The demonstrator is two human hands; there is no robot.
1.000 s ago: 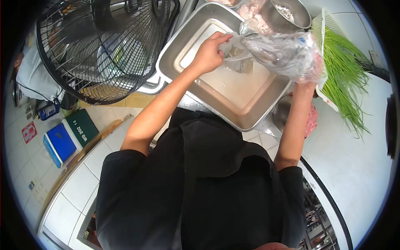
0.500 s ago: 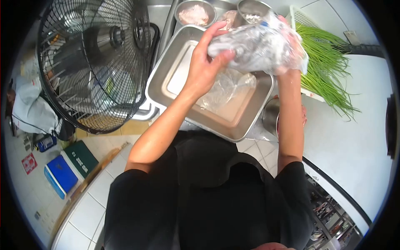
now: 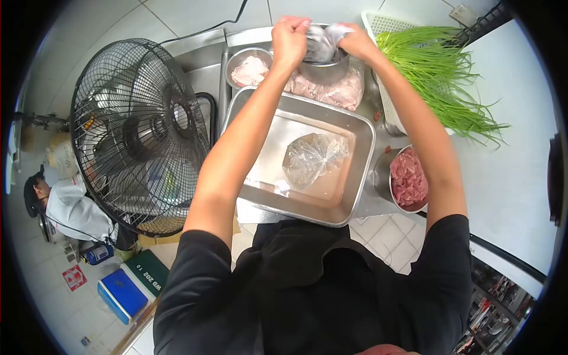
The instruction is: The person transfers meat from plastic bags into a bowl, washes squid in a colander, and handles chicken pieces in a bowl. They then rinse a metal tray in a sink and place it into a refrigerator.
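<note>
At the far side of the counter, my left hand [image 3: 290,42] and my right hand [image 3: 360,45] are both closed on a clear plastic bag [image 3: 321,45], one on each side of it. The bag hangs in the mouth of a round metal pot [image 3: 324,74]; its contents are hard to make out. Behind and under the pot lies pale pink meat [image 3: 349,92], seemingly in plastic. Left of it, a metal bowl [image 3: 229,72] holds pale meat. Closer to me, a rectangular metal tray [image 3: 284,208] contains cloudy pinkish liquid and a knotted clear bag [image 3: 313,160].
A metal container [image 3: 384,171] of sliced red meat [image 3: 408,177] stands right of the tray. Long green chives [image 3: 438,83] overhang a white basket [image 3: 374,23]. A large black fan [image 3: 136,136] fills the left; beyond it is another person [image 3: 77,201].
The plastic bag has moved from above the tray to the pot at the back. Both hands went with it, now farther away and gripping opposite sides. The view has shifted.
</note>
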